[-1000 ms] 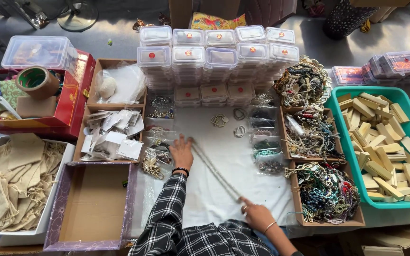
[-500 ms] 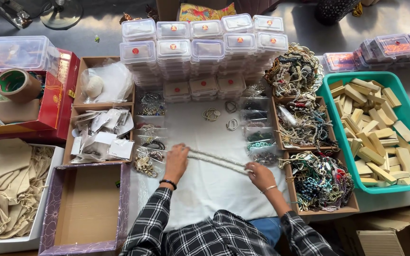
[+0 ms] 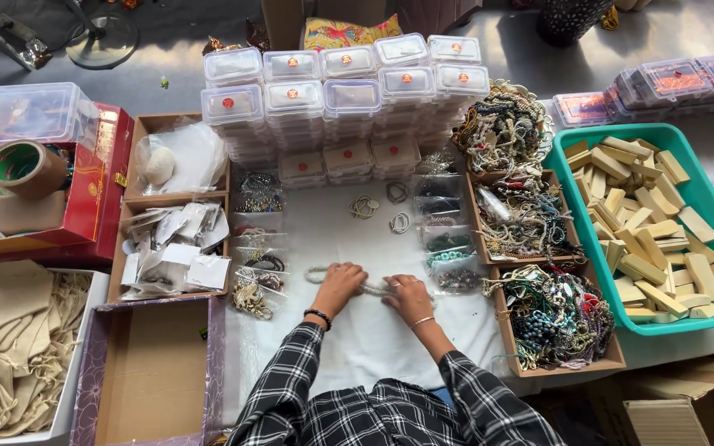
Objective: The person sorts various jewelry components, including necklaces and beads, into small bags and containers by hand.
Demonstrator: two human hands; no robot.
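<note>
Necklace lies crosswise (between hands).

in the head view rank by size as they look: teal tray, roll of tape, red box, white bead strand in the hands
1. teal tray
2. red box, partly covered
3. roll of tape
4. white bead strand, bunched between left hand and right hand, mostly hidden, so unsure against the tape

— How do the arms lie?

— Both reach forward from the lower edge in checked sleeves, forearms angled inward so the wrists draw close.

— And the left hand?

— Palm down, fingers curled, a dark band on its wrist.

— The right hand?

— Just beside it, knuckles up, fingers bent under, a thin bangle on the wrist.
</note>
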